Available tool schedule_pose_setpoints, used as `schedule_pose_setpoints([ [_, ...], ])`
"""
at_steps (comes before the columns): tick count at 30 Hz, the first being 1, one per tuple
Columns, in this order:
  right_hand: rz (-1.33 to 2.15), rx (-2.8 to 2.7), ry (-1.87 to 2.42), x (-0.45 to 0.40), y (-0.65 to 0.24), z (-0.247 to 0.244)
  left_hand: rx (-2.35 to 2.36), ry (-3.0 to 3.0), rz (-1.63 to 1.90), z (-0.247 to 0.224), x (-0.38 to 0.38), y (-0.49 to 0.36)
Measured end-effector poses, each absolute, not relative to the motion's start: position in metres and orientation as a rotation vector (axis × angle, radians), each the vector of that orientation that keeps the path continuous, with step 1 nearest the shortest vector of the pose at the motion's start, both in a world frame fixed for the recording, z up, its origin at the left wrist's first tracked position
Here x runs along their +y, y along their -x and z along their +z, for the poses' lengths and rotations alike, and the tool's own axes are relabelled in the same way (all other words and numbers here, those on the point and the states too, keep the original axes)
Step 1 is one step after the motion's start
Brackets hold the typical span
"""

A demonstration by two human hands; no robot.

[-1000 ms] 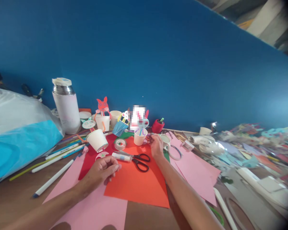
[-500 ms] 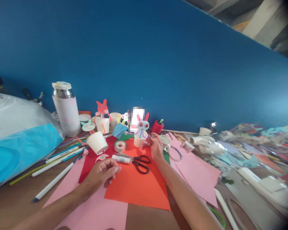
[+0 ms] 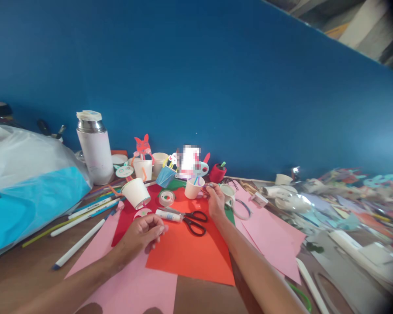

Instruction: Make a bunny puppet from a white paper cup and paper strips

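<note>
My left hand [image 3: 148, 233] hovers over the left edge of the orange sheet [image 3: 190, 257], fingers curled together around something small and pale that I cannot make out. Beyond it lie a glue stick [image 3: 168, 215] and black-handled scissors [image 3: 196, 222]. My right hand [image 3: 216, 197] is beside a white paper cup [image 3: 193, 189] with coloured strips inside. Its thumb and fingertips are pinched together at the cup's right side; whatever they grip is too small to tell. A roll of tape [image 3: 167, 198] lies left of this cup. Another white cup [image 3: 136, 193] is tilted, with a paper face [image 3: 123, 170] behind it.
A white flask [image 3: 94, 152] stands back left, near a plastic bag [image 3: 36, 183]. Markers [image 3: 80, 244] lie at left. Right of my right hand are a mug [image 3: 228, 194] and pink sheets [image 3: 271, 235]. Paper scraps [image 3: 356, 209] pile up far right, before a blue wall [image 3: 216, 78].
The view has shifted slightly, moving the table items a little to the right. The cup beside my right hand has tipped slightly, and its grey paper piece now leans more to the right.
</note>
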State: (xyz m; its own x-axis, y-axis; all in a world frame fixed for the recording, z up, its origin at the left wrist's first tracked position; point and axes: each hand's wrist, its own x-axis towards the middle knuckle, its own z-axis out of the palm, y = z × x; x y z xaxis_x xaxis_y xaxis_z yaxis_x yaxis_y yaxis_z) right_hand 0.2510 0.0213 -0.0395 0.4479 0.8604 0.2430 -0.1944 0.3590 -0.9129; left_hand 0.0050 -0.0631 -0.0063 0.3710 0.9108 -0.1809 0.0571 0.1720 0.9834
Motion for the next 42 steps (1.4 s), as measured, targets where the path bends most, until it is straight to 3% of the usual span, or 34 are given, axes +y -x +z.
schedule_pose_setpoints([
  [19,0.775,-0.914,0.997,0.013,-0.244,-0.031,0.955,-1.273,0.762,-0.013,-0.06,0.0],
  [28,0.315,-1.073,1.059,0.006,-0.247,-0.013,0.933,-1.273,0.767,-0.01,-0.062,0.0],
  [35,0.016,-1.828,0.907,-0.039,-0.211,0.019,0.885,-1.272,0.799,-0.018,-0.059,-0.001],
  [38,-0.012,-2.239,0.822,-0.05,-0.191,0.011,0.839,-1.319,0.836,-0.021,-0.059,-0.001],
  [42,-0.051,-2.339,0.878,-0.052,-0.18,-0.006,0.89,-1.301,0.835,-0.022,-0.059,-0.001],
])
